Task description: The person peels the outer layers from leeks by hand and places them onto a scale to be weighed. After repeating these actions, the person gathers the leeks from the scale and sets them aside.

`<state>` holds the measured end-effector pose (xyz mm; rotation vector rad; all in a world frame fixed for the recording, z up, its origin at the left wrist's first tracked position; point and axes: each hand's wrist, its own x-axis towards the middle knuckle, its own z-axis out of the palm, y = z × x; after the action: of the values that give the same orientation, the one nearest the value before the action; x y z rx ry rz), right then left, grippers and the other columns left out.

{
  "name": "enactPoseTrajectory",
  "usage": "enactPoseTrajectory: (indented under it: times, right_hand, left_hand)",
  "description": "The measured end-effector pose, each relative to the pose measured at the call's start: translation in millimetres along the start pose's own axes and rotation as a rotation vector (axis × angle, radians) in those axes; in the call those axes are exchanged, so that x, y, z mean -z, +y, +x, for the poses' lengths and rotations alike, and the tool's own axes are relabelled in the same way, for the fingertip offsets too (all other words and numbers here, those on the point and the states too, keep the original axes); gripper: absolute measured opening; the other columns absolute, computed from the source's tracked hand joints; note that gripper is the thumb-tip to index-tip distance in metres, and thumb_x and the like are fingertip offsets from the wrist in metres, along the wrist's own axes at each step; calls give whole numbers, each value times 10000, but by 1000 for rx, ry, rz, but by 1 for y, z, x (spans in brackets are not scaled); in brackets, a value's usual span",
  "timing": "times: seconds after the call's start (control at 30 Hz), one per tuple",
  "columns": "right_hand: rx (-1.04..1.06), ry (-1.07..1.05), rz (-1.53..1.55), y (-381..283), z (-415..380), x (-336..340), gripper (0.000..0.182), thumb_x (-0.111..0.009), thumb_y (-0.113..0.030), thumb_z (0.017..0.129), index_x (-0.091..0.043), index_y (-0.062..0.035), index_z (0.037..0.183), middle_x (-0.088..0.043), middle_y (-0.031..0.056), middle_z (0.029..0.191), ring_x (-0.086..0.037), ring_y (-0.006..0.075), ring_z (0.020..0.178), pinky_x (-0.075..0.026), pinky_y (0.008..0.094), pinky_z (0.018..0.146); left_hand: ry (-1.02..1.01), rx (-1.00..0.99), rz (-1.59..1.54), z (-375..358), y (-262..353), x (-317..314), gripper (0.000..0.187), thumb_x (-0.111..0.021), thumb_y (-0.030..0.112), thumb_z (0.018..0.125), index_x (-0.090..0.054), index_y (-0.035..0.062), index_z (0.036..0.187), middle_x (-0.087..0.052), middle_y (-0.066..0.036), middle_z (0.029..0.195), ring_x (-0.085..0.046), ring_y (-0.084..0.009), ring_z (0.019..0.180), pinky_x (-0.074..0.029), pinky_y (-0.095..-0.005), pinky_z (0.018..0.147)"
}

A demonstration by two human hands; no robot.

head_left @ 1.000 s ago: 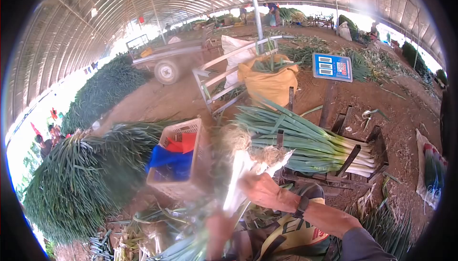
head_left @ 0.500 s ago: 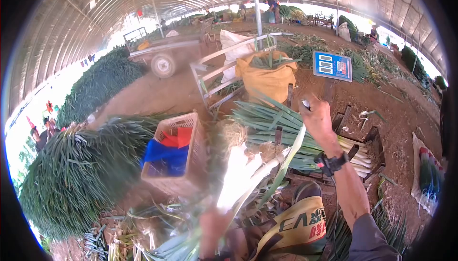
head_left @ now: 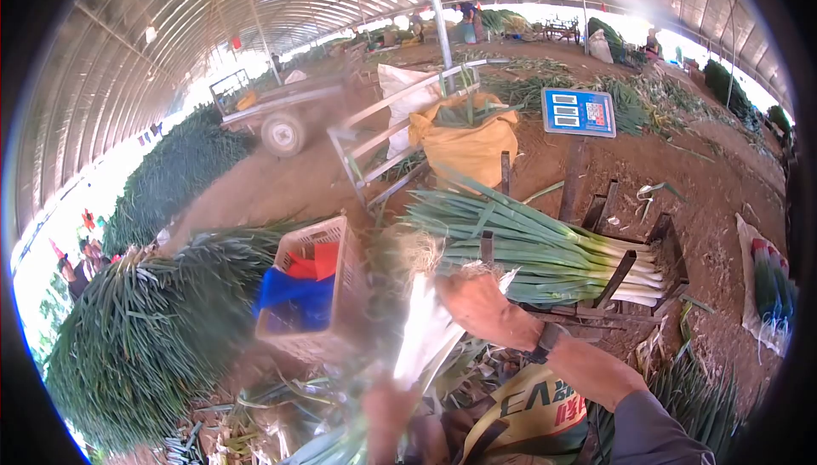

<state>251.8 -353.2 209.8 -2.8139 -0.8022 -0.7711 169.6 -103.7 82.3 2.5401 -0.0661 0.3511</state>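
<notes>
A bunch of green onions (head_left: 419, 329) with white stalks and pale roots slants up from the bottom centre. My left hand (head_left: 390, 418), blurred, is wrapped round its lower part. Against the upper stalks, just under the roots, is my right hand (head_left: 485, 310), fingers bent and partly hidden, so what they grip cannot be made out. Cut green onions (head_left: 545, 252) lie side by side in a dark metal rack (head_left: 672, 248), white ends to the right. A printed yellow cloth (head_left: 532, 410) covers my lap.
Left stands a crate (head_left: 340, 252) with red and blue cloth, beside a large onion heap (head_left: 162, 329). Ahead are a yellow sack (head_left: 468, 146), a metal frame (head_left: 349, 163), a blue scale display (head_left: 579, 113) and a cart (head_left: 285, 116). People are in the distance.
My right hand has moved down and left, from above the racked onions to the stalks of the bunch. A long leaf no longer hangs beside it. The view has shifted slightly.
</notes>
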Motion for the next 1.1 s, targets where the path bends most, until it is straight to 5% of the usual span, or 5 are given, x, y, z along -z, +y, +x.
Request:
enactPoseTrajectory:
  times: [0.2,0.3,0.5,0.8,1.1]
  right_hand:
    - [-236,78,-142,64,3,8,139,-616,-47,834,-604,16,957,-657,171,739,-690,331,639,-542,419,561]
    - [-263,211,263,86,4,23,168,-642,-94,887,-635,-26,1040,-676,163,736,-704,337,668,-551,408,580]
    - [125,-109,268,-10,-13,35,304,-595,-197,990,-595,-90,1275,-647,146,929,-684,297,683,-567,436,549]
    - [359,-98,-11,3,5,7,186,-667,-111,803,-622,-24,961,-602,112,855,-657,215,612,-528,375,490]
    - [-152,344,-368,111,39,76,113,-653,-67,810,-617,-4,896,-659,156,743,-686,303,641,-533,386,521]
  left_hand:
    - [16,-91,25,-5,2,8,522,-797,363,808,-627,-11,1130,-715,-237,828,-702,-439,748,-547,-527,681]
    - [-9,-70,24,-7,12,16,529,-788,355,822,-607,-26,1141,-705,-253,836,-690,-456,764,-537,-536,691]
    - [-27,-89,135,-7,18,7,519,-779,409,831,-609,3,1107,-704,-246,826,-688,-446,749,-520,-548,701]
    - [8,-142,253,-14,26,1,463,-738,463,866,-611,44,1018,-708,-181,943,-690,-384,885,-454,-553,839]
    - [97,-262,276,-16,27,7,470,-771,448,840,-627,28,995,-696,-187,850,-683,-381,817,-472,-535,782]
